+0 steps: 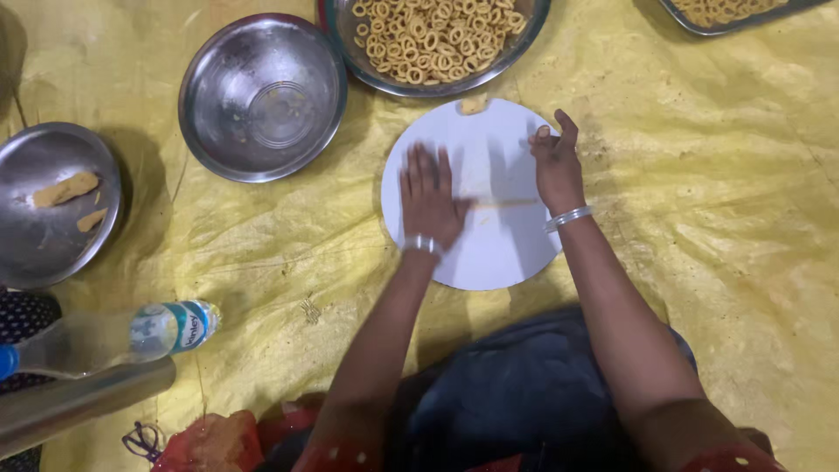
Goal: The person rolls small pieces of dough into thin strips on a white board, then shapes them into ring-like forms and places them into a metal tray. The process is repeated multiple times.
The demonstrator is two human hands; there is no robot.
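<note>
A round white board (502, 253) lies on a yellow sheet in front of me. My left hand (429, 197) presses flat on the board, palm down, fingers together, on one end of a thin dough rope (507, 202) that stretches rightward across the board. My right hand (554, 159) hovers at the board's right edge, fingers loosely curled, pinching a tiny bit of dough at the fingertips. A small lump of dough (474, 104) sits at the board's far edge.
A steel tray of several dough rings (437, 35) stands just beyond the board. An empty steel bowl (262, 96) is at the upper left, a steel plate with dough pieces (52, 205) further left. A plastic bottle (114, 336) lies at lower left. Another tray (725, 13) sits top right.
</note>
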